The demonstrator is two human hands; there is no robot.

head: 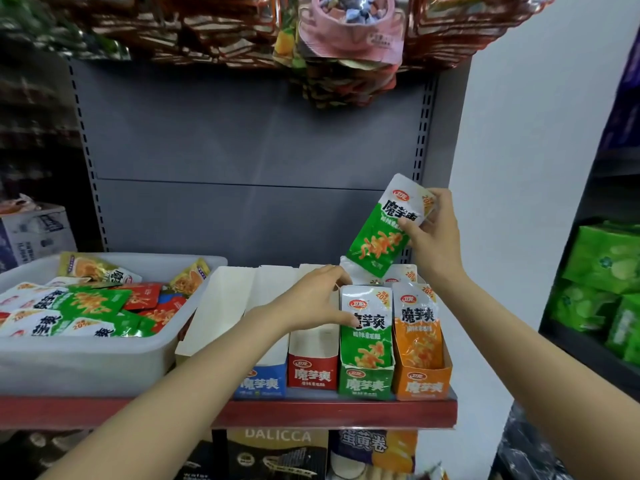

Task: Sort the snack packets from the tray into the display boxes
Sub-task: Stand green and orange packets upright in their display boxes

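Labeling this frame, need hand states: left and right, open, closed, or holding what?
Left hand: pinching the front green packet standing in the green display box.
Right hand: gripping a raised green packet.

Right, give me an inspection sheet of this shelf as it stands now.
Surface: red-edged shelf bearing tray and boxes.
Job's things: white tray of mixed packets; blue box and red box show no packets; green box and orange box hold packets upright.
Clutter: nothing seen.
Grippers: right hand holds a green packet above the green box; left hand holds the front green packet.
Cables: nothing seen.
Surroundings: hanging snack bags above, green packs at right.
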